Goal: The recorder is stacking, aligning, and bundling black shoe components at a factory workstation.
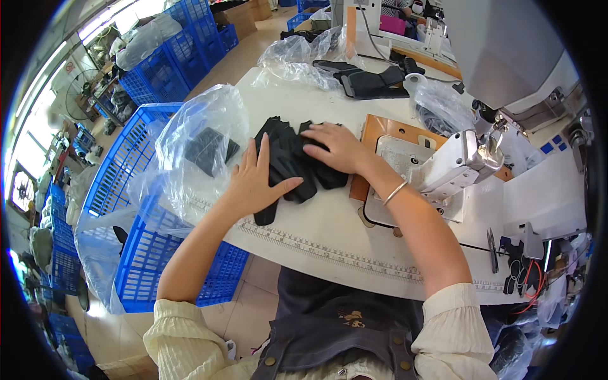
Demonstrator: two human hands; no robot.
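Black fabric pieces [288,155] lie in an overlapping heap on the white table, left of the sewing machine [453,166]. My left hand [253,180] rests along the heap's left side, its fingers spread and its thumb reaching over the cloth. From the right, my right hand [335,147] lies over the heap's other part with its fingers stretched out, touching the cloth; the undersides of its fingers are hidden. A clear plastic bag [212,120] with more dark pieces in it sits just left of my left hand.
A blue crate [136,266] draped with plastic stands against the table's left edge. Along the near edge runs a measuring tape [316,247]. Thread snips [492,250] lie at the right. Black pieces [373,81] and plastic bags occupy the far side.
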